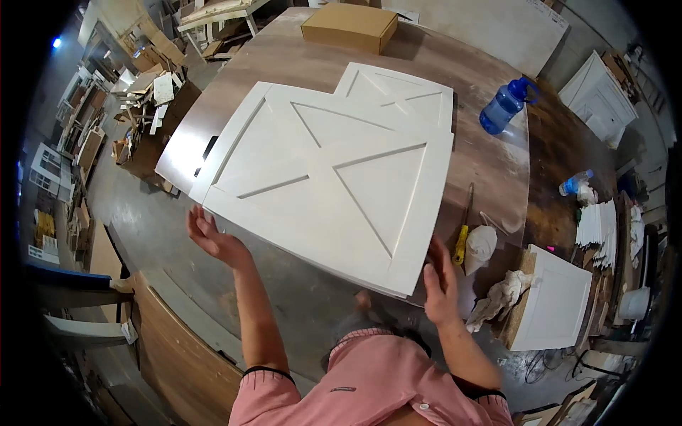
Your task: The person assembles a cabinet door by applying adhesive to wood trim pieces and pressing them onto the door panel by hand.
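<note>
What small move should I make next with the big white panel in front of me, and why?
I'd probably close your left hand on the near left corner of the big white panel: that hand looks loosely open there, with no clear grip, while your right hand is by the near right corner.

Passes freely over the large white panel [323, 167] and across bare bench [490, 167] right of its middle. Runs into a yellow-handled tool [461, 246] and a white cone-shaped bundle [482, 242] near the panel's near right edge, and a blue jug [504, 110] right of its far right corner. Blocked beyond the panel by a cardboard box [348, 28].
</note>
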Demonstrator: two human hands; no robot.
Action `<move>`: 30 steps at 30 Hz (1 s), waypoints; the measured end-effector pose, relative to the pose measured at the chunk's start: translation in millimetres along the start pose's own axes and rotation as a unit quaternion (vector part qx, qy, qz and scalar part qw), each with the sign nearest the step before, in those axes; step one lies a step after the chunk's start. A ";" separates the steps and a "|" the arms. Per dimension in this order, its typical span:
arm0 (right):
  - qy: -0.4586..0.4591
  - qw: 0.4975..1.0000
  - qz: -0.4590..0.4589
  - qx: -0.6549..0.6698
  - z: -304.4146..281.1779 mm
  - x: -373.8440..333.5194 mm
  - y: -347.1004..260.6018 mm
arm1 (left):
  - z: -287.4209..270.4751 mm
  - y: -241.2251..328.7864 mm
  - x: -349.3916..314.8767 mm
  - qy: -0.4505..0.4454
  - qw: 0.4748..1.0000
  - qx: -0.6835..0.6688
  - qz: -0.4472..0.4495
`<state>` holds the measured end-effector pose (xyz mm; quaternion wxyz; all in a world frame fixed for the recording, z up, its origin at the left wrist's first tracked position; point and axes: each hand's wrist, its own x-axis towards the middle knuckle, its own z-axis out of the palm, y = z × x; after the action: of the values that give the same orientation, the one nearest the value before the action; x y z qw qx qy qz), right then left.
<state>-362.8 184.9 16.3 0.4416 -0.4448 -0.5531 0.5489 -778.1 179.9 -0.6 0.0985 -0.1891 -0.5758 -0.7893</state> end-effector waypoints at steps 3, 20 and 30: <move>0.009 0.999 -0.010 -0.033 -8.7 -44.1 8.2 | -45.9 -1.7 -62.8 0.005 0.993 0.049 -0.104; -0.055 0.971 0.121 -0.197 -164.8 -284.5 10.0 | -75.6 184.4 -436.8 -0.560 0.817 0.005 -0.141; 0.157 0.970 0.121 -0.138 -299.8 -331.8 -1.0 | 45.9 210.6 -529.5 -0.640 0.758 -0.090 -0.087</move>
<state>1.2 -74.9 19.5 0.3877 -0.6455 -0.4892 0.4401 -209.6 123.4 -23.0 -0.3790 -0.6074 -0.4452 -0.5378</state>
